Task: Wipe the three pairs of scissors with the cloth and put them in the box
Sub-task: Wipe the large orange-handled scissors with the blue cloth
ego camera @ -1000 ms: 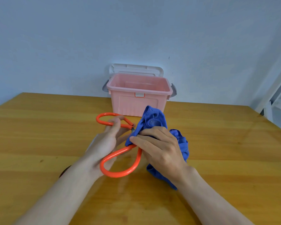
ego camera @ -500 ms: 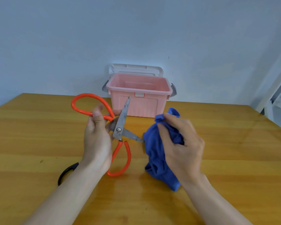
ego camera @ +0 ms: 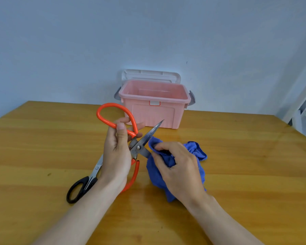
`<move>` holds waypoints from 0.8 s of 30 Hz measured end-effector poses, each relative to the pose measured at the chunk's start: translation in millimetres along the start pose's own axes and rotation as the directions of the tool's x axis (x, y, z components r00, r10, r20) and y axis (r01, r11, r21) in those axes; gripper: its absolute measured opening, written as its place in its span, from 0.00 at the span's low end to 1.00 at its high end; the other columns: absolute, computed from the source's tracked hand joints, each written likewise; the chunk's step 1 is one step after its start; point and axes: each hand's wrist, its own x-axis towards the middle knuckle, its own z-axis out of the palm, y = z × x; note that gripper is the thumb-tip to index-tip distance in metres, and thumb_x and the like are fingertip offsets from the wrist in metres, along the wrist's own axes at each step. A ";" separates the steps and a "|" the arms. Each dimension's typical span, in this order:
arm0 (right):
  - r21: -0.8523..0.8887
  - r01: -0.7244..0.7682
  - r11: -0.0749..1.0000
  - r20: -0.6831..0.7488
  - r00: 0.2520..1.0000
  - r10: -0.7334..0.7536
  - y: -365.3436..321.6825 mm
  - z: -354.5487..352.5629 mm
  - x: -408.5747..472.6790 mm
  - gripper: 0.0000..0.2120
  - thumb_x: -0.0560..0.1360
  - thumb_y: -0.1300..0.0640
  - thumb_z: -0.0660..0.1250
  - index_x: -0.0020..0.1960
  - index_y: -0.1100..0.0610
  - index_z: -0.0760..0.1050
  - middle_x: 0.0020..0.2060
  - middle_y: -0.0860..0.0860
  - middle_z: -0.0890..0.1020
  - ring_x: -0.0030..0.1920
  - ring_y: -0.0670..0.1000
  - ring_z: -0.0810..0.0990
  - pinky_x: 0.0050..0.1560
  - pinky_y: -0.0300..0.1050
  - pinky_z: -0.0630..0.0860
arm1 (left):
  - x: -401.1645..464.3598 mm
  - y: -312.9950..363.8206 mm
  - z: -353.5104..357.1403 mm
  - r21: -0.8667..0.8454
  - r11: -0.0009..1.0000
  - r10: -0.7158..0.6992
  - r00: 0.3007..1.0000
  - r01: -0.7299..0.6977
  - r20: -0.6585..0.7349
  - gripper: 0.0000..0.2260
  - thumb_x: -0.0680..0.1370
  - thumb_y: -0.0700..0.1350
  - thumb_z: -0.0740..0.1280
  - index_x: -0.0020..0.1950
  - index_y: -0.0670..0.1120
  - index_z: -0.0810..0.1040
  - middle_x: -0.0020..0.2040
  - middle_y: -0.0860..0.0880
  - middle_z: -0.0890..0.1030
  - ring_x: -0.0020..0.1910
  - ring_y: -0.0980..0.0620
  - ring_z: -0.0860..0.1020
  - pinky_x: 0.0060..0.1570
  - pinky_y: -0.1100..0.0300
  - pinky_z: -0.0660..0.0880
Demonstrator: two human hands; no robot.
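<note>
Above the wooden surface [ego camera: 237,174], orange scissors meet the cloth.
The left hand [ego camera: 116,156] grips the orange-handled scissors [ego camera: 140,147], blades spread; the right hand [ego camera: 180,170] pinches the blue cloth [ego camera: 196,151] around one blade. Black scissors [ego camera: 81,186] lie nearby, the open pink box [ego camera: 154,110] behind.

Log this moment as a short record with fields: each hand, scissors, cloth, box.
left hand: grips the orange-handled scissors, blades open
right hand: holds the blue cloth around the lower blade
black-handled scissors: lying on the table, partly behind the left wrist
pink box: open, no scissors visible inside
third pair: not in view
</note>
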 end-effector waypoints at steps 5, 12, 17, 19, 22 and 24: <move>-0.102 -0.076 0.992 0.125 0.988 0.089 -2.9 7.4 8.2 0.12 0.79 0.49 0.67 0.37 0.43 0.70 0.33 0.39 0.73 0.40 0.42 0.72 0.43 0.33 0.67 | -2.0 3.1 -2.0 -0.089 0.993 -0.075 0.996 0.079 0.054 0.14 0.81 0.59 0.50 0.54 0.61 0.75 0.55 0.53 0.84 0.59 0.53 0.80 0.62 0.46 0.73; 0.135 -0.180 0.974 0.238 0.960 0.144 -2.6 0.7 8.9 0.18 0.80 0.52 0.66 0.36 0.62 0.70 0.27 0.48 0.68 0.30 0.47 0.66 0.33 0.37 0.64 | 0.0 2.2 -6.0 0.040 0.998 -0.062 0.958 0.053 0.280 0.15 0.80 0.62 0.50 0.63 0.70 0.69 0.60 0.58 0.81 0.61 0.57 0.78 0.61 0.52 0.74; 0.347 -0.291 0.892 0.131 0.956 0.261 -6.9 -11.0 15.9 0.10 0.81 0.53 0.64 0.43 0.55 0.80 0.32 0.53 0.81 0.34 0.56 0.78 0.37 0.51 0.74 | -9.6 2.8 -11.0 0.362 0.932 -0.185 0.849 -0.008 0.494 0.19 0.76 0.63 0.55 0.63 0.78 0.54 0.56 0.62 0.76 0.50 0.62 0.79 0.42 0.71 0.74; 0.383 -0.336 0.860 0.105 0.941 0.320 -7.9 -13.2 16.6 0.09 0.81 0.53 0.64 0.46 0.53 0.81 0.37 0.55 0.83 0.41 0.59 0.81 0.42 0.57 0.76 | -16.5 2.8 -6.5 0.443 0.890 -0.145 0.855 -0.107 0.499 0.24 0.77 0.60 0.57 0.70 0.71 0.52 0.52 0.61 0.75 0.44 0.61 0.79 0.39 0.68 0.74; 0.372 -0.374 0.850 0.151 0.927 0.342 -8.2 -13.2 15.6 0.09 0.82 0.53 0.62 0.49 0.50 0.81 0.41 0.49 0.85 0.44 0.51 0.84 0.46 0.47 0.79 | -21.4 0.8 -0.9 0.507 0.806 0.018 0.869 -0.305 0.494 0.17 0.80 0.54 0.56 0.70 0.63 0.62 0.47 0.68 0.74 0.45 0.67 0.75 0.37 0.71 0.72; 0.340 -0.383 0.859 0.166 0.924 0.346 -6.9 -13.9 16.4 0.10 0.82 0.51 0.61 0.49 0.49 0.81 0.41 0.48 0.85 0.43 0.48 0.83 0.45 0.43 0.78 | -19.5 -1.0 -1.4 0.511 0.796 0.041 0.870 -0.326 0.490 0.14 0.81 0.53 0.56 0.65 0.65 0.64 0.49 0.69 0.72 0.45 0.66 0.75 0.34 0.67 0.75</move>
